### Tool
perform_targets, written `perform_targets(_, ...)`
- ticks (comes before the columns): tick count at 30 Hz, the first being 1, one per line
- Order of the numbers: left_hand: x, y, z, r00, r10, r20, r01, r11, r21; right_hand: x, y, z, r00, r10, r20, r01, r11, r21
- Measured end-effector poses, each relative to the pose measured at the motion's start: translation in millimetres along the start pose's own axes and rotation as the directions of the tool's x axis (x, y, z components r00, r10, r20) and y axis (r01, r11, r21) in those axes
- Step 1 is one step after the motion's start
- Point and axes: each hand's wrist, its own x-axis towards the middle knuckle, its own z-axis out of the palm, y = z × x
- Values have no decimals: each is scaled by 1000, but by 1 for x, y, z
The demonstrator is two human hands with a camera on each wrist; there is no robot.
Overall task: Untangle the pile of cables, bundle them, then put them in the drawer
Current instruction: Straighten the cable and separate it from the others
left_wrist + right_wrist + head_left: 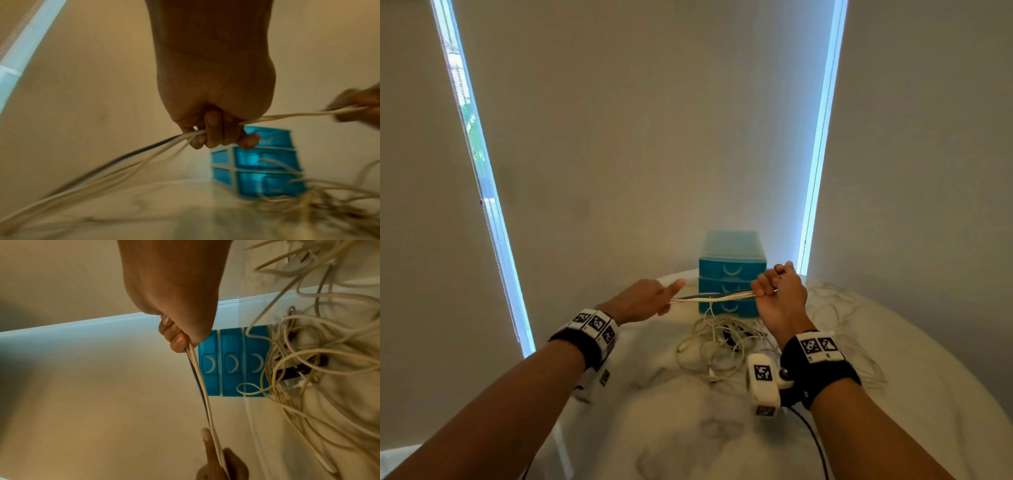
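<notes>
Forearms fill the bottom of the frame. Left hand (645, 299), lower centre-left, fingers curled round a taut run of cables (714, 296), forefinger out. Centre: loose cable pile (717, 346) on the table (671, 428), in front of the blue drawer unit (731, 270). Right hand (779, 291) fisted on the strands' other end. Light, floppy, snag-prone imo; grip near the plugs.

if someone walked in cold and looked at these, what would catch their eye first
Probably the strand of cables stretched between the two raised hands, left hand and right hand each gripping an end above the table. Behind it stands a bright blue drawer unit, three drawers, all shut. Below the hands, the tangled pile of mostly white cables lies on the marble table.
</notes>
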Motion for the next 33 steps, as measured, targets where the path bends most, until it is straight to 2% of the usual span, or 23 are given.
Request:
perform_targets(2,6,-35,-13,995,-57,-79,62,997,55,-1,4,-2,1000,8,-4,-8,1000,18)
perform_targets(5,16,-66,-24,986,-51,-161,97,953,289,-4,21,5,999,30,19,-30,999,12)
perform_targets(8,28,-64,-20,982,-135,-134,180,885,429,-8,37,19,996,62,65,-61,998,-9)
perform_targets(10,33,-44,-18,972,-190,-140,227,917,329,-9,41,25,994,77,77,-72,995,-66)
perform_targets(11,34,-28,-17,973,-149,-177,182,965,188,-9,43,27,994,77,75,-69,992,-106)
perform_targets(12,36,-8,-15,967,-83,-241,86,996,4,-10,43,28,995,73,72,-62,988,-145)
perform_targets(13,31,18,-12,959,-32,-282,-26,979,-201,-12,44,28,996,64,69,-50,982,-183)
perform_targets(14,27,47,-7,964,6,-265,-112,915,-388,-14,45,28,997,51,65,-35,974,-225)
perform_targets(15,22,74,1,981,35,-192,-135,833,-536,-15,47,27,998,35,53,-20,964,-267)
perform_targets(16,18,98,10,992,67,-108,-121,756,-644,-17,47,27,999,20,34,-9,951,-308)
perform_targets(17,14,116,21,996,76,-36,-80,720,-689,-17,47,26,1000,11,13,-6,942,-335)
perform_targets(19,15,127,38,999,29,28,-3,753,-658,-17,42,21,1000,11,-3,-11,944,-329)
perform_targets(20,15,126,44,1000,12,12,-2,781,-625,-17,39,19,1000,11,2,-10,947,-322)
perform_targets(22,16,126,47,999,16,-32,-33,781,-623,-19,32,14,1000,-7,9,10,944,-329)
perform_targets(24,13,130,39,999,19,-28,-32,795,-606,-19,30,12,1000,-14,12,17,934,-357)
perform_targets(28,16,122,36,999,35,-28,-45,829,-557,-15,22,8,997,56,60,-24,898,-439)
perform_targets(30,15,120,33,998,20,-53,-44,860,-508,-15,13,2,995,22,95,25,886,-464)
perform_targets(33,15,122,33,992,57,-115,-106,869,-484,-23,4,-9,978,-39,207,147,829,-540)
